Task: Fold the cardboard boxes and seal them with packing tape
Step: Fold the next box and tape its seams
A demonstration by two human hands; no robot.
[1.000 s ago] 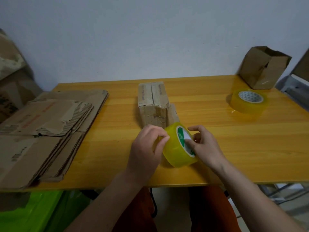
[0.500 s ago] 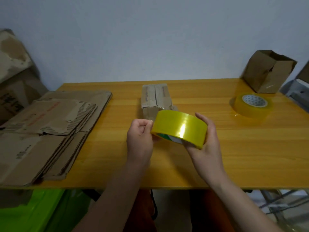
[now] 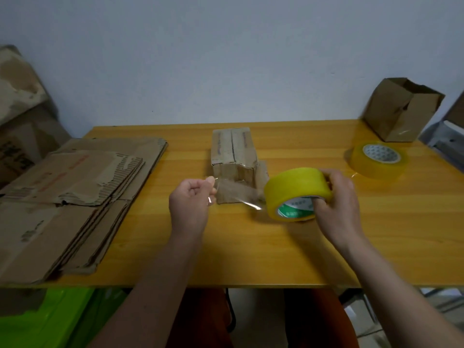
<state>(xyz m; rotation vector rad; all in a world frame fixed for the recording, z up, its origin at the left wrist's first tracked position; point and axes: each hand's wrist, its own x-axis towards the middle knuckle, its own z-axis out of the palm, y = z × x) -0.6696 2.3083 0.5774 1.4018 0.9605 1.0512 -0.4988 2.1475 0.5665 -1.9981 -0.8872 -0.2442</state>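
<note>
A small folded cardboard box [image 3: 233, 156] lies in the middle of the wooden table [image 3: 276, 252], its top flaps closed. In front of it my right hand [image 3: 336, 204] grips a yellow tape roll [image 3: 296, 192], held above the table. My left hand [image 3: 193, 199] pinches the free end of a clear tape strip [image 3: 238, 194] that stretches from the roll to the left, across the near face of the box.
A stack of flattened cardboard boxes [image 3: 65, 197] covers the table's left side. A second tape roll [image 3: 379, 159] lies flat at the right. An open assembled box [image 3: 401, 109] stands at the back right corner. Green plastic [image 3: 50, 320] sits below the left edge.
The roll was turned from resting on edge to being held up. My hands have moved apart, the roll going right, and a strip of tape is now pulled out between them.
</note>
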